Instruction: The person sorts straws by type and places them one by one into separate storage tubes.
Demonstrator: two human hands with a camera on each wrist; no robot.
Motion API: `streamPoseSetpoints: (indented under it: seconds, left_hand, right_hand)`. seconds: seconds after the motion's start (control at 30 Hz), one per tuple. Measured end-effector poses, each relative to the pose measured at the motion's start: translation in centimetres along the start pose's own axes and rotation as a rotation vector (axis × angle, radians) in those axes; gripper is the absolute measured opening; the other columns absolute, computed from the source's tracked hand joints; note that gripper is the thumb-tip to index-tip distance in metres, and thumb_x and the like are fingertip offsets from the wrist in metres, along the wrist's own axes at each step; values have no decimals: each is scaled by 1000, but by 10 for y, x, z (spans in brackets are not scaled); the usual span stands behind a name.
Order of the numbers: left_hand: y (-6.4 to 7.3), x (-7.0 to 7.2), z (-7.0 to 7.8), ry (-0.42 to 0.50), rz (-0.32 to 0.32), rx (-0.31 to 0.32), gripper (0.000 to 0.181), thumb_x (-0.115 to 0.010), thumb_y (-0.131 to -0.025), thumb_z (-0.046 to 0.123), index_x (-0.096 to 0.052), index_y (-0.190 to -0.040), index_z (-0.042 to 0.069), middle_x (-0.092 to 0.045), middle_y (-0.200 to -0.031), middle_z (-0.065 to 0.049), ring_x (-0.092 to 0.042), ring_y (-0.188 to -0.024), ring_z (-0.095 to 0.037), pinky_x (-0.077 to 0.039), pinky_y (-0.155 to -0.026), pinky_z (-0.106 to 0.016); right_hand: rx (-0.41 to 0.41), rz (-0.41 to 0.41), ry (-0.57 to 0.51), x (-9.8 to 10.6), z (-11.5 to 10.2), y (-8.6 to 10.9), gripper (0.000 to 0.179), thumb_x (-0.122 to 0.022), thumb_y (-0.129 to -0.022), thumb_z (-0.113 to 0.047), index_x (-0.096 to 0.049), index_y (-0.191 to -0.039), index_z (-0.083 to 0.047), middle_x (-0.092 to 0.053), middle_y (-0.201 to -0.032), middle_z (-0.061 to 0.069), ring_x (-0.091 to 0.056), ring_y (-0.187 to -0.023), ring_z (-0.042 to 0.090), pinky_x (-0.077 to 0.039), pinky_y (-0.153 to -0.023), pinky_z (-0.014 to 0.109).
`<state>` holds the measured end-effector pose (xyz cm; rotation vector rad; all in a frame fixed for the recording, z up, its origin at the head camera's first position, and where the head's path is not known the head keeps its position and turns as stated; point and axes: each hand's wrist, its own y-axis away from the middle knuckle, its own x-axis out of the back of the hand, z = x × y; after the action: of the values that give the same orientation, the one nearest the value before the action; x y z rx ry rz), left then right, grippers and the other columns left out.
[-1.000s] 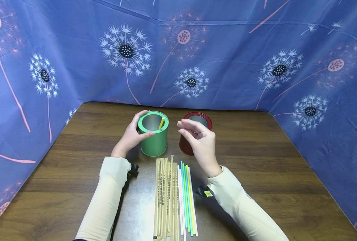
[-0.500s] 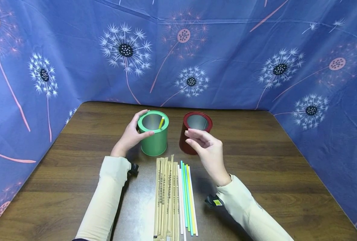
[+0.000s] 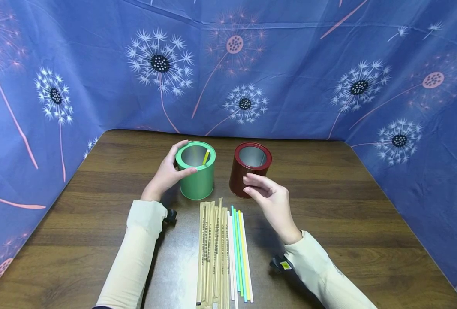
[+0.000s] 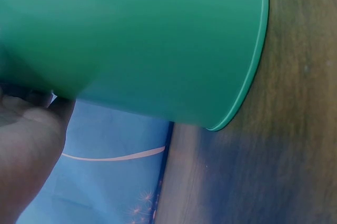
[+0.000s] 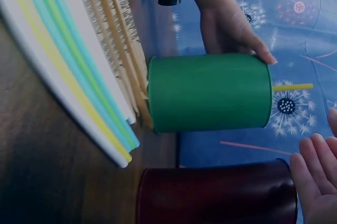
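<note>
My left hand (image 3: 166, 174) grips the green can (image 3: 196, 184) by its upper side, thumb across the front below the rim and fingers behind. A yellow straw (image 3: 206, 157) leans inside that can, its end sticking up past the rim. In the left wrist view the can's green wall (image 4: 158, 40) fills much of the picture. My right hand (image 3: 271, 201) hovers in front of the dark red can (image 3: 238, 178), fingers bent loosely, thumb apart from them, nothing between. In the right wrist view its fingers (image 5: 310, 166) overlap the red can's rim end.
Paper-wrapped straws (image 3: 213, 253) lie side by side in front of the green can. Next to them on the right are several bare straws (image 3: 241, 257) in white, blue, green and yellow. A blue dandelion-print cloth (image 3: 298, 77) hangs behind the wooden table (image 3: 352, 206).
My right hand has drawn back from over the red can, toward me and slightly right, uncovering the can's opening. The left hand stays on the green can.
</note>
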<state>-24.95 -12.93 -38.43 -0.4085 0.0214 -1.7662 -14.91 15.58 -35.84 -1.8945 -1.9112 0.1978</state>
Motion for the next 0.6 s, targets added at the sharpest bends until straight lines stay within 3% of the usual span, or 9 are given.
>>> streamPoseSetpoints:
  seconds: [0.13, 0.33, 0.6]
  left_hand:
    - [0, 0, 0, -6, 1, 5, 85, -75, -81, 9, -28, -151, 19, -40, -149, -9, -47, -125, -29, -39, -105, -47]
    - [1, 1, 2, -12, 2, 13, 85, -76, -81, 10, -28, -151, 21, -40, -149, -9, -47, -126, -29, -39, -106, -48]
    - [2, 1, 3, -10, 2, 12, 85, -75, -81, 10, -28, -151, 21, -41, -148, -10, -47, -126, -28, -39, -105, -47]
  right_hand:
    - [-16, -37, 66, 3, 6, 2, 36, -75, -81, -4, -67, -115, 4, -72, -108, 20, -71, -97, 18, -54, -82, 16]
    - [-41, -96, 161, 9, 14, 5, 36, -77, -80, -8, -69, -114, 0, -73, -105, 16, -71, -96, 28, -54, -81, 16]
    - [-98, -174, 294, 13, 22, 9, 36, -78, -79, -6, -69, -114, -2, -75, -102, 12, -72, -92, 23, -57, -80, 26]
